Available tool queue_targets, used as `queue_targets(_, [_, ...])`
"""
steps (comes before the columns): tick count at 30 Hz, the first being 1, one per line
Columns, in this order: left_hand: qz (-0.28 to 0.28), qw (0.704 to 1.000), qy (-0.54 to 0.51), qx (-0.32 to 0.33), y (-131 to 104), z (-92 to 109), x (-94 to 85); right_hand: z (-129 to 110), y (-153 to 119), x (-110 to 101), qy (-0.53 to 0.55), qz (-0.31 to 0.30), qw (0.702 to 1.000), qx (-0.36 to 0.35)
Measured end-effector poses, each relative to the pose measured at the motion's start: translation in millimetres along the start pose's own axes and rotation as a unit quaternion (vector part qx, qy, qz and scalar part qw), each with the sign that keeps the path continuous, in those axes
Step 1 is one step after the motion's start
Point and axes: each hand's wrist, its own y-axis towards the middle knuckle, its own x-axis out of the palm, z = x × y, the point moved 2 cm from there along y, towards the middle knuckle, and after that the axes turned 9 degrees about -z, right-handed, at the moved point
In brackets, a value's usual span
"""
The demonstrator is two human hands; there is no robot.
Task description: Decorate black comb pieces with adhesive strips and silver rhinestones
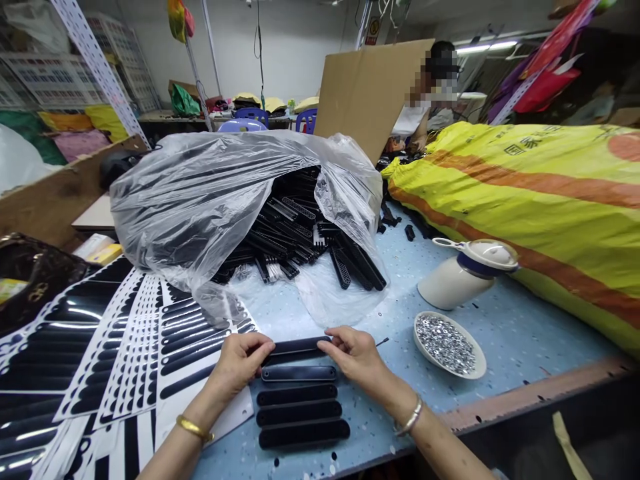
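Pinching a black strip [296, 347] by its two ends, I have both hands low over the blue table [400, 333], palms turned inward. My left hand [243, 360] closes thumb and fingers narrowly on the left end; my right hand [354, 357] does the same at the right end, thumb toward me and fingers bent over the far side. My forearms come in from the lower corners and slant toward each other, a gold bangle [194, 429] on the left wrist and a silver bangle [411, 419] on the right.

The strip lies nearly level between my fingertips, just beyond a column of four more strips [299, 413], which lie roughly parallel to it on the table. To the left are sheets [125, 347] bearing black shapes. Beyond my hands a clear bag [200, 200] gapes over a heap of black pieces [285, 233]. To the right sit a bowl [449, 345] of small silvery bits and, behind it, a pale jug [455, 283], with a yellow sack [540, 180] farther back.
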Motion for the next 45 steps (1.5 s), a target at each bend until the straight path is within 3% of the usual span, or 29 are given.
queue_targets(15, [0.0, 0.998, 0.016, 0.06, 6.1, -11.3, 0.1, -2.0, 18.0, 1.3, 0.094, -0.08, 0.985, 0.125])
queue_targets(31, [0.001, 0.995, 0.038, 0.089, 6.7, -12.6, 0.4, -8.4, 21.9, 5.5, 0.124, -0.079, 0.977, 0.157])
queue_targets(40, [-0.017, 0.991, 0.072, 0.111, -3.6, 4.7, -2.6, -12.0, 21.2, -12.5, 0.016, -0.024, 0.993, 0.115])
queue_targets(45, [-0.014, 0.987, 0.097, 0.128, -3.9, 6.5, -3.1, -27.0, 26.4, 6.8, -0.146, 0.008, 0.987, 0.068])
